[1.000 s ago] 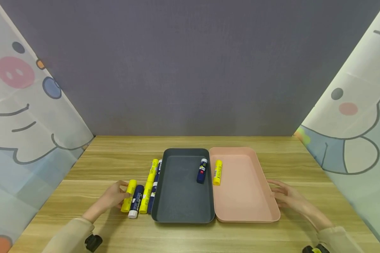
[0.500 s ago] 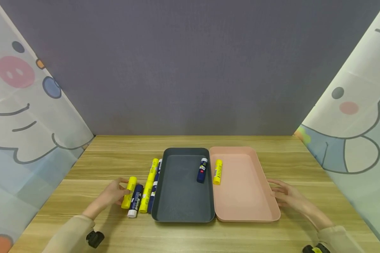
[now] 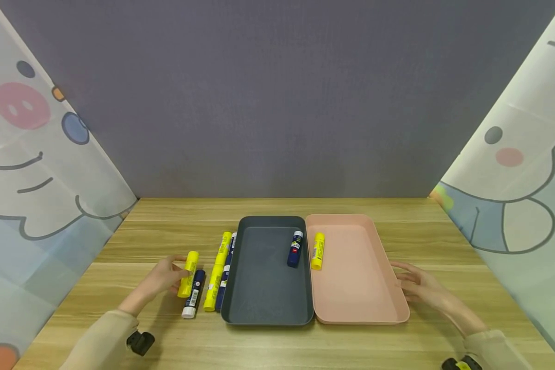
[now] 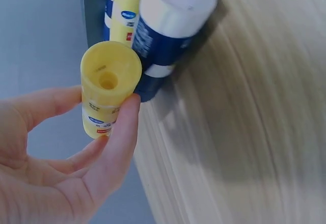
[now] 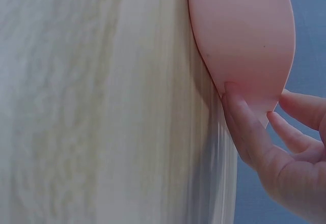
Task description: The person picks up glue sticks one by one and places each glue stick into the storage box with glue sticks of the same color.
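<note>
Yellow glue stick (image 4: 102, 99) is pinched between left fingers (image 4: 121, 137).

On the table (image 3: 166, 226), side by side, are set the left tray (image 3: 265, 293), a stick (image 3: 295, 250) inside, and the right tray (image 3: 356, 288), another stick (image 3: 317, 252) inside and its right wall touched by the right hand (image 3: 422, 288). Left of both, four sticks (image 3: 224, 278) are laid in pairs; farther left, a loose stick (image 3: 195, 293), then a held stick (image 3: 188, 277) gripped by the left hand (image 3: 163, 277)
</note>
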`<state>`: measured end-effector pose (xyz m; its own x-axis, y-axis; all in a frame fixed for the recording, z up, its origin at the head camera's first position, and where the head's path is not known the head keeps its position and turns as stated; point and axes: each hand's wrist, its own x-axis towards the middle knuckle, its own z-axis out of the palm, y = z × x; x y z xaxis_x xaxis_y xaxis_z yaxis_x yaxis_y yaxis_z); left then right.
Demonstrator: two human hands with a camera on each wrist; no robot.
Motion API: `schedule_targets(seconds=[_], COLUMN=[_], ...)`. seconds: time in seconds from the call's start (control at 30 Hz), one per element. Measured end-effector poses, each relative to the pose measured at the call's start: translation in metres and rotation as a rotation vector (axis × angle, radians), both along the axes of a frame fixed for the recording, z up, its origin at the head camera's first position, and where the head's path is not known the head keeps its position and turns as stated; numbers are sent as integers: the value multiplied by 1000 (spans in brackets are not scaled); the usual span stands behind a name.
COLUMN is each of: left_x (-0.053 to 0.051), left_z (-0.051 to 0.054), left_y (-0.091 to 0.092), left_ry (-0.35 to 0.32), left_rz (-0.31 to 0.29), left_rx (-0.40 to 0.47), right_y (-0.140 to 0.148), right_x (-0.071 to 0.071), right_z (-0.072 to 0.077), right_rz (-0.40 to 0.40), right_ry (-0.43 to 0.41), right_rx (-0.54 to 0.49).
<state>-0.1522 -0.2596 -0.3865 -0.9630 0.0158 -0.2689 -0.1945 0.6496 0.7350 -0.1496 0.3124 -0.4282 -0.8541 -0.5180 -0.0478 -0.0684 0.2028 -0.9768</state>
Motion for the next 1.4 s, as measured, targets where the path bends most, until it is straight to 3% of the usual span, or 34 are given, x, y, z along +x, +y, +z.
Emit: schedule_targets(seconds=[0.47,0.87,1.13,1.4], left_x=[-11,-21,-29,-36], left_z=[4,13,20,21], left_y=[13,35,52,61], left_ry=[15,34,31,60], left_rz=[-46,-45,-65,-146], left_rx=[68,76,135,216], right_y=[0,-1,0,1], right_x=[0,0,-1,-2], right_z=[1,1,1,-1], right_rz=[-1,-24,-21,19], right_ry=[3,-14,-16,-6], right_rx=[51,62,48,15])
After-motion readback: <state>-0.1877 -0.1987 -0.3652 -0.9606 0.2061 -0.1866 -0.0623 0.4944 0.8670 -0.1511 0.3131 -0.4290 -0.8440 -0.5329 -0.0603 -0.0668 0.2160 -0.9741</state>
